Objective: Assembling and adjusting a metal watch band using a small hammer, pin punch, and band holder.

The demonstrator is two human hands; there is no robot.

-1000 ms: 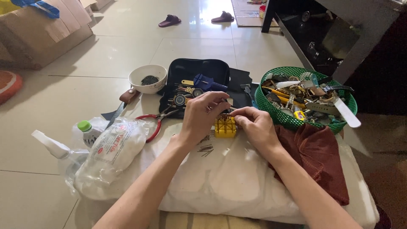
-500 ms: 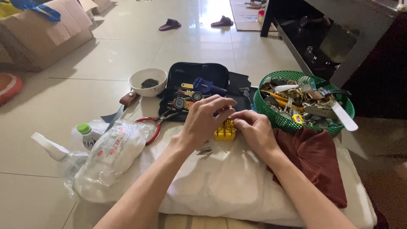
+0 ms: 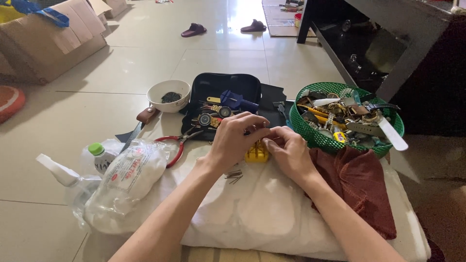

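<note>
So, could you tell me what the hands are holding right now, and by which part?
Both hands, left hand and right hand, close on a small yellow block from above, at its top edges; the exact fingertip grip is hidden.

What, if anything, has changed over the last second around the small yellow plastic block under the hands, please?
Barely anything. Both the left hand and right hand stay closed over the small yellow plastic block on the white cushion. The green mesh basket and red-handled pliers lie unmoved.

Both hands [image 3: 264, 140] close, fingers [image 3: 252, 127] curled, touching.
</note>
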